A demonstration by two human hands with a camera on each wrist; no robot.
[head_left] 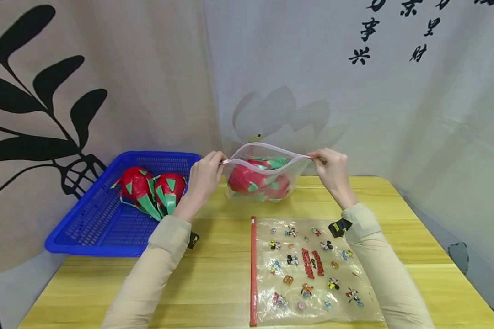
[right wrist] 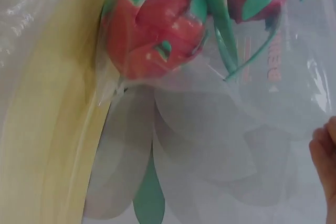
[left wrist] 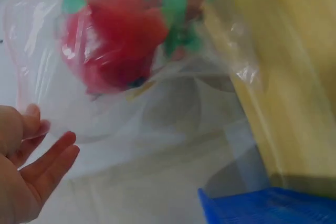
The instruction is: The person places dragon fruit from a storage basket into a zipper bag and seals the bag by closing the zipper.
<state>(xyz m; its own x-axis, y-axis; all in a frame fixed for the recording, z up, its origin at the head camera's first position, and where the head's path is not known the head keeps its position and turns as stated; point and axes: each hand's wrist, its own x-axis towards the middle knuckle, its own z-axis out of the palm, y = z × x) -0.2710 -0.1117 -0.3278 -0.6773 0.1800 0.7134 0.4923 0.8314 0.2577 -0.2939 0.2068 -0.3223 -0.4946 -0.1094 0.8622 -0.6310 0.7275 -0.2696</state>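
Note:
A clear zip bag (head_left: pixel 234 185) hangs with its mouth spread at the back of the table. Inside it lie several red and green dragon fruits (head_left: pixel 247 178), also visible through the plastic as a dragon fruit (left wrist: pixel 115 40) in the left wrist view and a dragon fruit (right wrist: pixel 157 30) in the right wrist view. My left hand (head_left: pixel 206 176) pinches the left corner of the bag's rim between thumb and finger. At the opposite corner, my right hand (head_left: pixel 332 171) pinches the rim. In the right wrist view only part of that hand shows, at the right edge.
To the left stands a blue plastic basket (head_left: pixel 103 235) with two dragon fruits (head_left: pixel 140 187) in it. A flat, clear cartoon-printed bag (head_left: pixel 313 274) with a red slider strip lies on the wooden table (head_left: pixel 214 283), partly beneath the right forearm. A printed curtain (head_left: pixel 160 82) hangs behind.

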